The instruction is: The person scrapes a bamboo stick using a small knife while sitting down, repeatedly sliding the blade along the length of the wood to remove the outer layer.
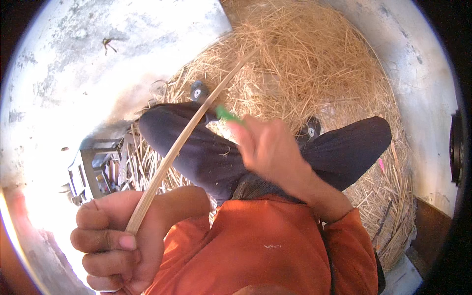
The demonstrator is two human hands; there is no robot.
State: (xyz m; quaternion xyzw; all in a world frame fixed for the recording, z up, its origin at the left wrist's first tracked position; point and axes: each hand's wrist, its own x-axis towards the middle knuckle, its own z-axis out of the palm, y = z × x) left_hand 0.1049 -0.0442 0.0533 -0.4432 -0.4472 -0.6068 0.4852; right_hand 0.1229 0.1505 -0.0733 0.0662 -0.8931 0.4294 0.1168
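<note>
My left hand (110,246) is closed round the lower end of a long, pale bamboo strip (183,136). The strip slants up and away to the right, passing over my left leg, and its far end reaches over the shavings. My right hand (269,147) is closed on a small green tool (227,114), which lies close beside the strip's middle. Motion blurs this hand a little. I cannot make out a blade on the tool or whether it touches the strip.
My legs (196,142) are folded in dark trousers. Thin curled shavings (305,54) pile up ahead, and more strips (135,157) lie at the left beside a grey crate-like frame (88,162). Pale walls (132,54) stand to the left and right. A pink scrap (381,164) lies at the right.
</note>
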